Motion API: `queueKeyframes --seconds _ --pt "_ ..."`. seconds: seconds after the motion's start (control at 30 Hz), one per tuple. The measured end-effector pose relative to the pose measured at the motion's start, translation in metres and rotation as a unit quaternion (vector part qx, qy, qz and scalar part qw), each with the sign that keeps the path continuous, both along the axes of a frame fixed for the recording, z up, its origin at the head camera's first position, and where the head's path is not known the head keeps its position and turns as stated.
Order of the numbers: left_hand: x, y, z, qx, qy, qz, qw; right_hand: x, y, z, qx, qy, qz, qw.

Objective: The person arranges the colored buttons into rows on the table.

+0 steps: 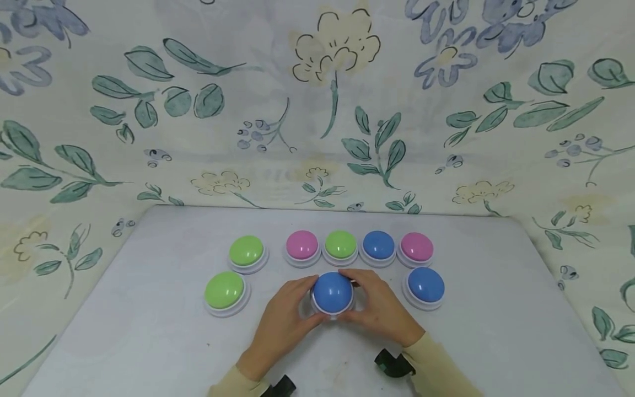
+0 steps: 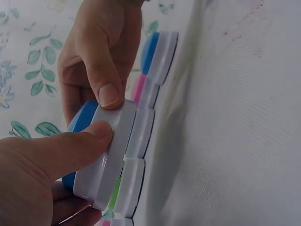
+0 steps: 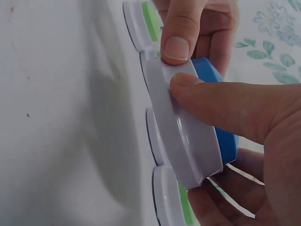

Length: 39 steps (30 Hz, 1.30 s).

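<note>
A round push button with a blue dome (image 1: 333, 292) and white base is held between both hands, raised off the table in the wrist views. My left hand (image 1: 283, 317) grips its left side, and my right hand (image 1: 384, 306) grips the right. In the left wrist view the left thumb (image 2: 89, 141) presses the white base (image 2: 101, 165), close to the other thumb. From the right wrist view, the right fingers (image 3: 230, 188) curl beneath the base's edge. The button's underside is hidden from the head view.
Behind the hands stands a row of buttons: pink (image 1: 302, 245), green (image 1: 340, 244), blue (image 1: 378, 245) and pink (image 1: 416, 246). Two green buttons (image 1: 246, 251) (image 1: 224, 290) sit at left, another blue button (image 1: 426, 284) at right. A floral cloth (image 1: 268, 71) hangs behind the white table (image 1: 149, 342).
</note>
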<state>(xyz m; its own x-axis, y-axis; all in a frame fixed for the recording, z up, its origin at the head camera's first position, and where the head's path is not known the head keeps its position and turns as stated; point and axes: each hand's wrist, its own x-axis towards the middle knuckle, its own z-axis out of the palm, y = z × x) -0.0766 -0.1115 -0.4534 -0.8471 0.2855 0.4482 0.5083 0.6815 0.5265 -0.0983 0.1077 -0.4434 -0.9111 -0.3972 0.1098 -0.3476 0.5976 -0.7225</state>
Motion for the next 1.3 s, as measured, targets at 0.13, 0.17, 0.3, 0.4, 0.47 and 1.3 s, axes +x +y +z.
queueKeyframes --seconds 0.13,0.17,0.3,0.4,0.47,1.3 --pt "-0.005 0.006 0.002 -0.002 -0.017 -0.003 0.9998 -0.002 0.006 0.001 -0.006 0.004 -0.003 1.0000" --pt "-0.006 0.008 0.002 -0.004 -0.022 -0.004 0.9997 -0.002 0.008 0.001 -0.008 0.004 -0.002 1.0000" --pt "-0.010 0.014 0.003 -0.001 -0.034 -0.012 0.9994 -0.005 0.015 0.001 -0.008 0.009 -0.003 0.9999" --pt "-0.013 0.019 0.003 0.002 -0.035 -0.017 0.9993 -0.007 0.020 0.001 -0.001 0.019 0.001 0.9998" --pt "-0.015 0.021 0.002 0.006 -0.036 -0.018 0.9992 -0.008 0.023 0.002 0.000 0.021 0.004 0.9998" --pt "-0.033 0.054 -0.002 -0.014 -0.056 -0.037 0.9976 -0.021 0.050 0.008 0.038 0.005 -0.007 0.9992"
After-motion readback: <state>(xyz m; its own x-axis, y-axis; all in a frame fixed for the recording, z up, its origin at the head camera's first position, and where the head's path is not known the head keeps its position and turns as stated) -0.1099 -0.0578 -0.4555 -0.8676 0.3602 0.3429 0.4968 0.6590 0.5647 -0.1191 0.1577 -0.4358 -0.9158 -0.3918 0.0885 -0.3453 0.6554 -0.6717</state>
